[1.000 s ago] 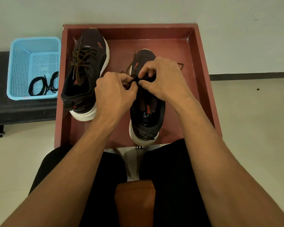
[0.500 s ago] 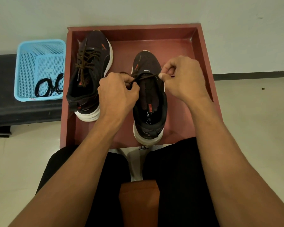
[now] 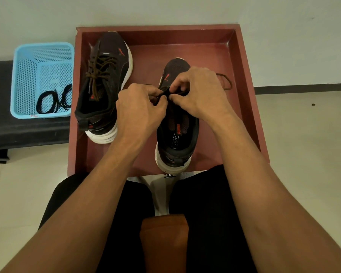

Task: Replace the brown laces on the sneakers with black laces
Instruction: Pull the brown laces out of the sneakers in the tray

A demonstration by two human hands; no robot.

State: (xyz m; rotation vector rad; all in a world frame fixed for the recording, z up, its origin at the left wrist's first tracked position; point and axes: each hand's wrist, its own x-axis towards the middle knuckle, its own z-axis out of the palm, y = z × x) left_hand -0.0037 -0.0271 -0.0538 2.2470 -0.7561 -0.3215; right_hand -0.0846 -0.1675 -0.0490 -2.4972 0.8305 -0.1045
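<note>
Two dark Puma sneakers sit in a red wooden tray (image 3: pixel 185 51) on the pale floor, toes pointing away from the person.

Far left: a light blue mesh basket (image 3: pixel 24 75) rests on a dark bench (image 3: pixel 18 133), just beside the tray. A coiled pair of black laces (image 3: pixel 55 101) lies in its near right corner.

Left sneaker (image 3: pixel 114 79): dark knit upper, orange logo near the toe, thick white sole. It is fully laced with a brown lace (image 3: pixel 100 72) and lies in the tray's far left part, heel angled toward the left wall.

Left hand (image 3: pixel 140 113): fingers curled, with thumb and forefinger pinching one end of a dark lace (image 3: pixel 165 91) over the second shoe's eyelets. The lace looks black, though the shade is hard to confirm.

Right sneaker (image 3: pixel 177 138): centre of the tray, heel touching the near edge. It has the same upper and white sole, and the insole print is visible through the open throat. The eyelet rows near the tongue are hidden by the hands.

Right hand (image 3: pixel 201 95): fingers curled, pinching the same lace just beside the left hand's fingertips. The two grips almost touch.

Right of that hand, a loose brown lace (image 3: pixel 226 82) loops on the tray floor near the right wall.
</note>
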